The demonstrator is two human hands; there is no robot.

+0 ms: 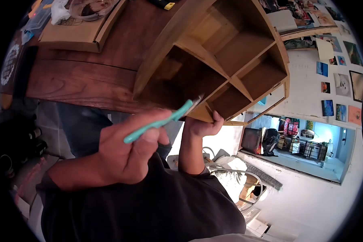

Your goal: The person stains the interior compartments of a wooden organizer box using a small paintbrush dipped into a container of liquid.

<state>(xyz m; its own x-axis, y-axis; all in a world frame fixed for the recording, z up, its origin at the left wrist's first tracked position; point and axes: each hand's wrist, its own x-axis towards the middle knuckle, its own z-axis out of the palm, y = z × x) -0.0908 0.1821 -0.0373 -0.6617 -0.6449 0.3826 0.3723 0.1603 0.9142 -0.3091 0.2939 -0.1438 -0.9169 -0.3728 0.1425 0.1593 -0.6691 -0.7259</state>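
Left hand (pixel 125 150) pinches a smooth teal tool (pixel 181 111) near centre, blurry tip by the edge of a boxy wooden cabinet (pixel 203 57) at 1 o'clock, four angular cubbies showing. Right hand (pixel 201 127) is at its 6 o'clock edge, thumb out, fingers hidden so can't tell the grip. Grainy wood table (pixel 80 78), cardboard carton (pixel 68 38) at 10, clear plastic tub (pixel 90 9) on it.
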